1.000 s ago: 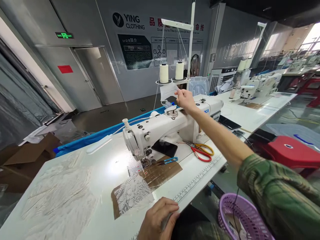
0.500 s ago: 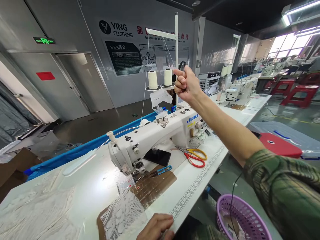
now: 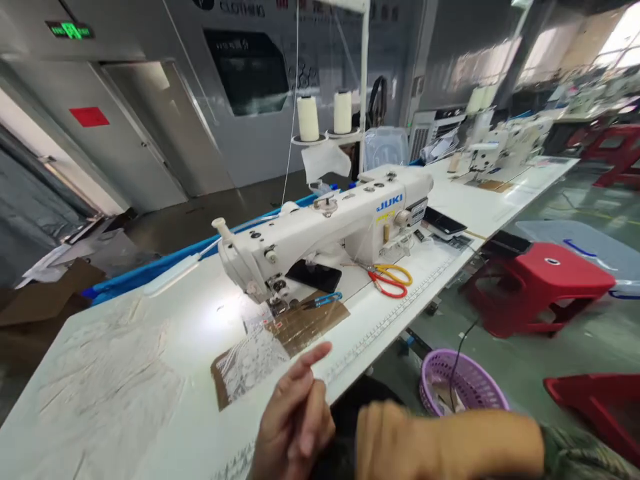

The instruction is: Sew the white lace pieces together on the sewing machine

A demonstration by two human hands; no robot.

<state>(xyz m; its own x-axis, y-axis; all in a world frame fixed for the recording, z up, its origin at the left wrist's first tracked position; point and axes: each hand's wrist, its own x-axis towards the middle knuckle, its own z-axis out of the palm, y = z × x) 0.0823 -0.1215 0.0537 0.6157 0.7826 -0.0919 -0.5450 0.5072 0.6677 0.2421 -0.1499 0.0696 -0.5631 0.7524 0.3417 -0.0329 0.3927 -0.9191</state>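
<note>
My left hand (image 3: 297, 417) is palm up at the table's front edge, index finger stretched out, the other fingers loosely bent, with nothing visible in it. Just right of it, my right hand (image 3: 383, 437) is low and blurred by motion; its fingers are hidden behind its back. Beyond them stands a white sewing machine (image 3: 320, 223). White lace (image 3: 255, 363) lies near its needle on a brown plate (image 3: 320, 323). Blue thread snips (image 3: 327, 299), a black phone (image 3: 314, 275) and red-and-yellow scissors (image 3: 393, 280) lie by the machine arm.
White fabric (image 3: 110, 380) covers the table's left part. Thread cones (image 3: 308, 120) stand behind the machine. A purple basket (image 3: 463, 380) and a red stool (image 3: 545, 280) are on the floor at right. Another sewing machine (image 3: 500, 147) stands farther back.
My right hand has come down from beside the thread cones to the front edge, near my left hand. My left hand has lifted and turned, its index finger now extended. The view has shifted.
</note>
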